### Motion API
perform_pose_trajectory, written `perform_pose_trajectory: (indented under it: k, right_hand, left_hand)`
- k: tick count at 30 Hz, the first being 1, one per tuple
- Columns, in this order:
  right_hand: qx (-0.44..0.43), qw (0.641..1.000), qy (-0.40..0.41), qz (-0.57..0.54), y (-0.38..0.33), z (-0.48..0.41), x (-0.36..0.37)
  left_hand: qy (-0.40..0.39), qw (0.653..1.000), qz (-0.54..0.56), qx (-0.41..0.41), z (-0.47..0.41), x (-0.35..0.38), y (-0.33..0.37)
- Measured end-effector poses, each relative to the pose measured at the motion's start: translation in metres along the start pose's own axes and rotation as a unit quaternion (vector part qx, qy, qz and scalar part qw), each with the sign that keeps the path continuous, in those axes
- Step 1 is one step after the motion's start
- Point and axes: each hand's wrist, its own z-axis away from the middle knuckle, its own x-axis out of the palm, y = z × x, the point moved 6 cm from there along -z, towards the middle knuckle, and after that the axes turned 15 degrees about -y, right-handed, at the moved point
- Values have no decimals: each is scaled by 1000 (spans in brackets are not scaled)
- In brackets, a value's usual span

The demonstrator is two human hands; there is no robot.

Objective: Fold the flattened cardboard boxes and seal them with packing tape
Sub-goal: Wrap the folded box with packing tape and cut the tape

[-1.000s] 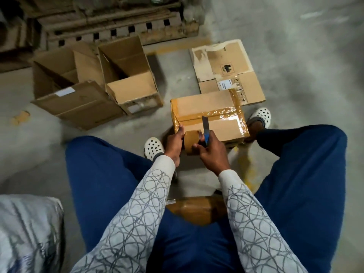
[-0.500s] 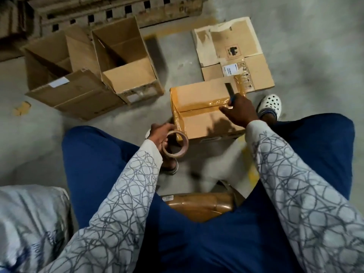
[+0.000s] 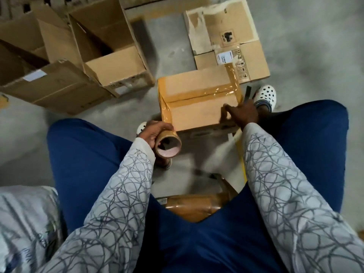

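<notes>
Now, taped box [image 3: 197, 107]: closed and standing on the floor [image 3: 307, 46] between the person's feet. Glossy brown tape runs along its middle seam and down its left and right ends.
left hand [image 3: 155, 133]: curled round the tape roll [image 3: 168, 143], holding it off the floor just in front of the taped box's near left corner. The roll's hollow core faces the camera.
right hand [image 3: 243, 115]: rests on the near right corner of the taped box with the forefinger stretched along the top. The other fingers are closed on a dark cutter [image 3: 248, 92], whose end sticks out past the hand.
flattened box [image 3: 226, 36]: lies flat on the floor just behind the taped box. Its surface is torn pale in places, and it carries a white label. Whether its near edge touches the taped box I cannot tell.
open box [image 3: 110, 56]: on its side at the back left, flaps spread.
second open box [image 3: 39, 56]: further left, against the first.
right clog [image 3: 266, 94]: white with holes, just beside the box's right end.
left clog [image 3: 141, 128]: mostly hidden behind the left hand.
brown wrapped thing [image 3: 197, 207]: between the thighs, largely covered by the blue trousers [image 3: 88, 154].
grey cloth [image 3: 25, 223]: lower left, blurred.
</notes>
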Motion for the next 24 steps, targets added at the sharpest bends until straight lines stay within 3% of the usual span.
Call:
perform_pose_trajectory:
  k: [2,4,5,7,9,12,14,17,20,24]
  right_hand:
    - [-105,981,96,-134,-29,30,-35]
    - [-212,901,131,-354,-41,47,-68]
    - [-237,869,110,-420,-43,48,-77]
    - [-208,877,34,-432,-37,45,-72]
    - [-160,905,-69,-388,-32,42,-51]
    - [-127,935,-135,-303,-7,18,-29]
    - [-112,932,-136,-317,16,5,-23]
    - [-81,965,-68,-239,30,22,-31]
    - [-151,932,-96,-314,-3,74,-33]
    - [-174,898,-109,-390,-21,101,-39]
  left_hand:
    - [4,993,90,77,26,-12,24]
    - [-1,971,175,161,52,-29,49]
    - [-9,965,199,172,60,-34,56]
    - [-23,977,168,133,67,-31,51]
    - [-15,997,15,74,65,-24,34]
    - [51,987,-135,71,54,-29,18]
    - [74,986,-121,86,65,-26,20]
    - [67,987,-89,115,77,-23,26]
    - [57,986,-38,151,85,-27,25]
    - [-96,950,137,262,91,-23,46]
